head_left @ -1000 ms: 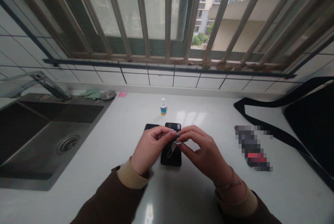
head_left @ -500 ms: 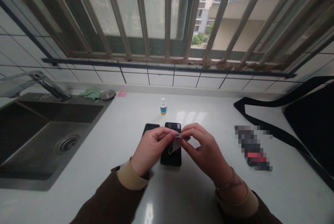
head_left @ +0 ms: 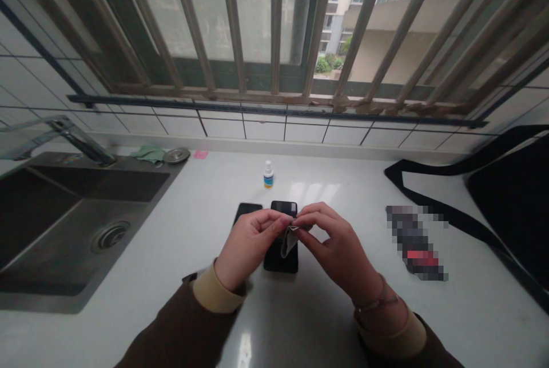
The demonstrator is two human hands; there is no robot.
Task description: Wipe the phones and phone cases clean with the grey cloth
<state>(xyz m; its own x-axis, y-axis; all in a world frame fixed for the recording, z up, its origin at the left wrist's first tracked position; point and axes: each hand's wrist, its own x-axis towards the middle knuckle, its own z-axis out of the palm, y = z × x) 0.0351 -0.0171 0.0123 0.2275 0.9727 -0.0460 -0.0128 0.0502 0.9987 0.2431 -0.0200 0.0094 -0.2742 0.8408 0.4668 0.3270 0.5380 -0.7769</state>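
Note:
Between my fingertips I hold a small grey cloth, folded and hanging down a little. My left hand pinches its left side, with thumb and forefinger closed. From the other side my right hand grips it, fingers also closed. Beneath the cloth a black smartphone lies on the counter, partly covered by my hands. A second phone lies to its left, mostly hidden behind my left hand. Beyond the phones stands a small white spray bottle with a blue and yellow label.
A steel sink with a tap is on the left. By it lie a green cloth, a metal drain cover and a pink slip. To the right are a blurred-out item and a black bag with its strap.
The grey cloth has shifted slightly between my fingers, and its hanging part looks narrower and more folded. Both hands stay in nearly the same place.

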